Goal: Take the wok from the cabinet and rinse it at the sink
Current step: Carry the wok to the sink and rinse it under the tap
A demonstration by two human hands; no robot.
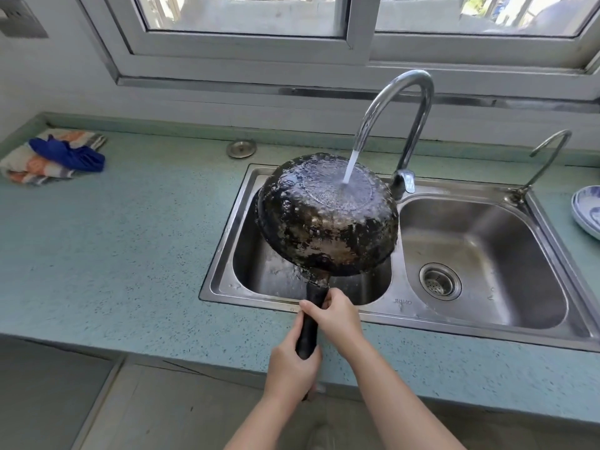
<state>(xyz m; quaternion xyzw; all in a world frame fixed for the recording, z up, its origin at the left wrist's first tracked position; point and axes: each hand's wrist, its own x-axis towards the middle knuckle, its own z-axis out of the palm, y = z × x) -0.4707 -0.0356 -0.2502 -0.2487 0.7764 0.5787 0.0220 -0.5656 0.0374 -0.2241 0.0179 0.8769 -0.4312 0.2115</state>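
The black wok (328, 216) is held upside down over the left basin of the steel double sink (399, 306), its scorched underside facing up. Water streams from the tall curved faucet (402, 102) onto the wok's flat base and runs off into the basin. Both hands hold the wok's black handle (310, 323): my right hand (334, 315) grips it near the pan, and my left hand (292, 368) grips its end, above the counter's front edge.
A folded cloth with blue gloves (55, 157) lies on the teal counter (113, 238) at far left. A round metal sink plug (241, 148) sits behind the sink. A smaller tap (545, 157) and blue-white plates (589, 209) stand at right. The window (324, 27) is behind.
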